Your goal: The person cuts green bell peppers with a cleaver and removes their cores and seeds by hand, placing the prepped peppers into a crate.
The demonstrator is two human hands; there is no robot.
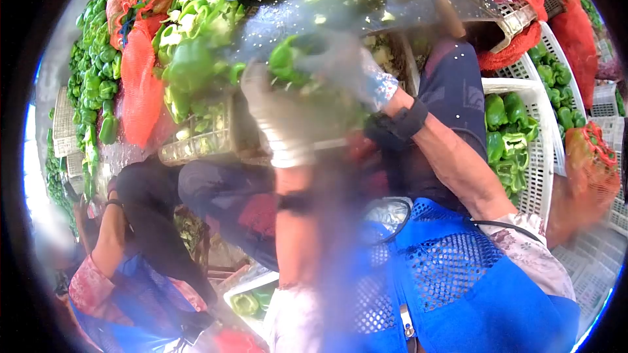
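A green bell pepper [282,60] is between my two gloved hands, over the edge of a dark wet work surface [275,23]. My right hand [337,62], in a grey glove with a flowered cuff, has its fingers closed on the pepper's right side, though they are blurred. My left hand [261,95], in a pale glove, is just left of the pepper; a smear across the view hides most of its fingers. Cut and whole green peppers [196,62] are heaped beside it on the left.
Red mesh sacks [140,85] lie at the left, before a long pile of peppers [98,72]. On the right, a white slatted crate [540,176] holds peppers. A co-worker's arm [108,242] is at lower left. A brown handle-like piece [448,14] sits at the surface's right edge.
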